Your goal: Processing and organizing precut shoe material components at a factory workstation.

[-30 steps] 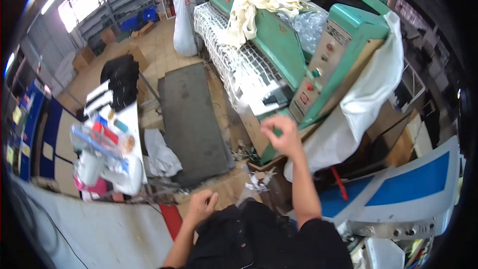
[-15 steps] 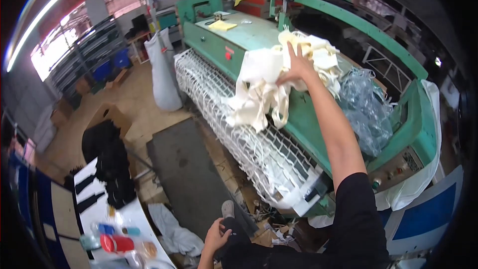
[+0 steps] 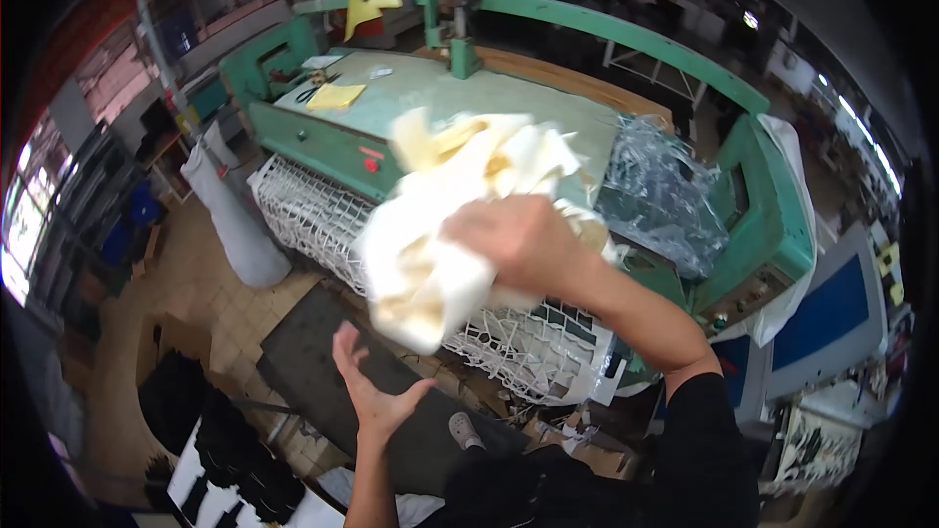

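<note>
A bundle of cream-white fabric pieces [image 3: 435, 264] is blurred by motion in front of the green machine [image 3: 509, 93]. My right hand [image 3: 518, 240] is closed on its near side, the fingers partly hidden by the cloth. Below and to the left, my left hand [image 3: 377, 386] is held up with thumb and fingers spread, holding nothing. Under the bundle hangs white netting [image 3: 308, 210] along the machine's front. Clear plastic bags [image 3: 660, 191] lie on the right part of the machine's bed.
A yellow sheet [image 3: 335, 97] and scissors lie at the machine's left end. A white sack [image 3: 230, 215] stands beside it. Black fabric pieces [image 3: 245, 464] cover a white table at lower left. A dark mat [image 3: 313, 347] lies on the floor.
My right hand has closed on the fabric and pulled it off the machine bed toward me. My left hand has risen and spread its fingers. The view has turned right.
</note>
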Tool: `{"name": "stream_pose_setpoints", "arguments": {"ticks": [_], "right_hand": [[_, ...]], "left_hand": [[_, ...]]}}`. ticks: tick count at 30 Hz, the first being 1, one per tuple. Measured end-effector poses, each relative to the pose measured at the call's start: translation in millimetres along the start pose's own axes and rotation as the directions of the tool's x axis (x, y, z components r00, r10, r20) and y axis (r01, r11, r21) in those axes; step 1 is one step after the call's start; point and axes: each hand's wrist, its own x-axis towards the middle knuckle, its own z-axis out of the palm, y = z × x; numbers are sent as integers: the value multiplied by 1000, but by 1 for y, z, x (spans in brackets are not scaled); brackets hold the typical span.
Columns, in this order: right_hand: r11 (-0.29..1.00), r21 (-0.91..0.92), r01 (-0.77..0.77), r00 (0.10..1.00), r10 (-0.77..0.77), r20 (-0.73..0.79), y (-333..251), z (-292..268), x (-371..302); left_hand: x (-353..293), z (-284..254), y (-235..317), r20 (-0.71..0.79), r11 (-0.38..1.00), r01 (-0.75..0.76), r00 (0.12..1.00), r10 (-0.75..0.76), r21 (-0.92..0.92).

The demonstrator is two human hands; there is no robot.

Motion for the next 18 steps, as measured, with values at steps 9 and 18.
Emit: {"name": "stream_pose_setpoints", "arguments": {"ticks": [9, 18], "right_hand": [[559, 802, 211, 922, 160, -353, -96, -46, 76], [886, 414, 208, 887, 8, -462, -41, -135, 34]], "left_hand": [[102, -4, -72, 292, 923, -85, 934, 205, -374], [-36, 78, 99, 328, 857, 29, 930, 166, -515]]}}
